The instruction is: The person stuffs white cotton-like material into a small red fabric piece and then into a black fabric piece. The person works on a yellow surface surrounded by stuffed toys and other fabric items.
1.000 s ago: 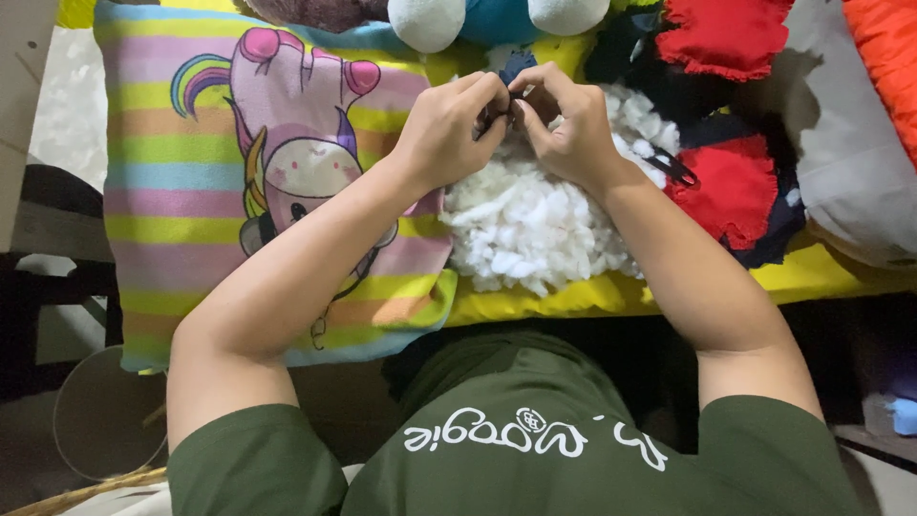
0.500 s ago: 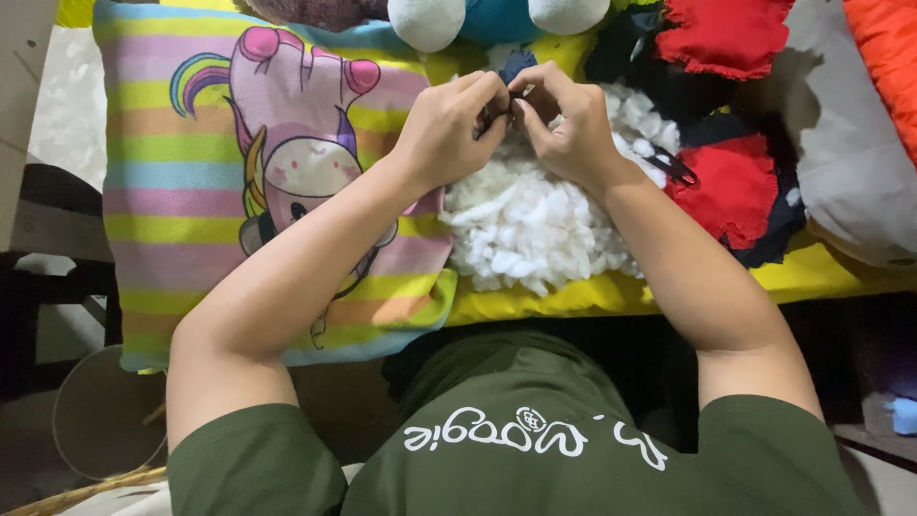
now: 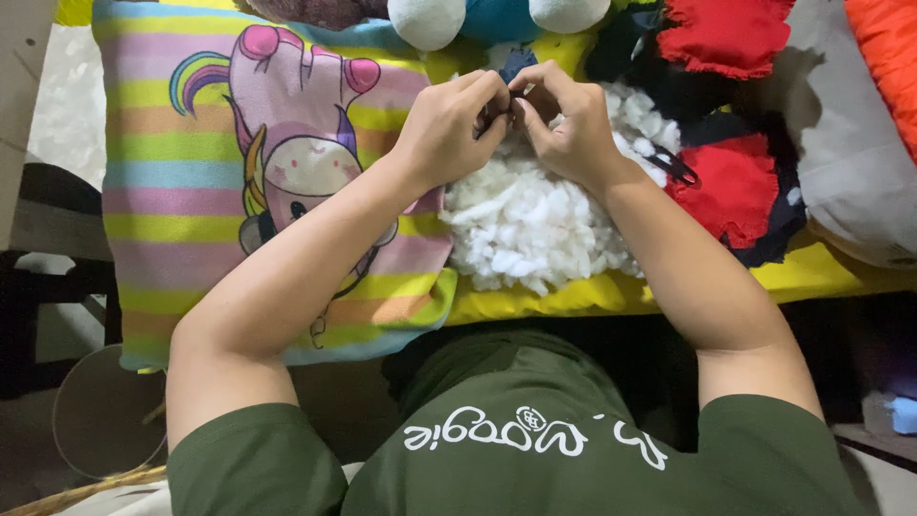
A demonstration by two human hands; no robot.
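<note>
Your left hand [image 3: 449, 129] and right hand [image 3: 568, 124] meet fingertip to fingertip at about twelve o'clock in the view, both pinching a small dark blue scrap of fabric [image 3: 517, 63] that pokes out just above your knuckles. The fingers of each hand are pressed together around it rather than spread, which looks like a way to keep the little piece steady while you work at it; what exactly sits between the pads is hidden by your own fingers. Right beneath your hands, toward six o'clock from them, lies a heap of white stuffing [image 3: 535, 225], resting on a yellow sheet [image 3: 573, 294], so loose fibre stays close within reach. At nine o'clock from the heap is a striped pillow [image 3: 181, 191] with a cartoon unicorn print; your left forearm crosses its corner. At three o'clock from your hands are red and black fabric pieces [image 3: 731, 186], with what may be a small dark pair of scissors [image 3: 676, 168] lying on them just beside your right wrist. At the top edge, a blue and white plush toy [image 3: 497, 17] sits at twelve o'clock.
</note>
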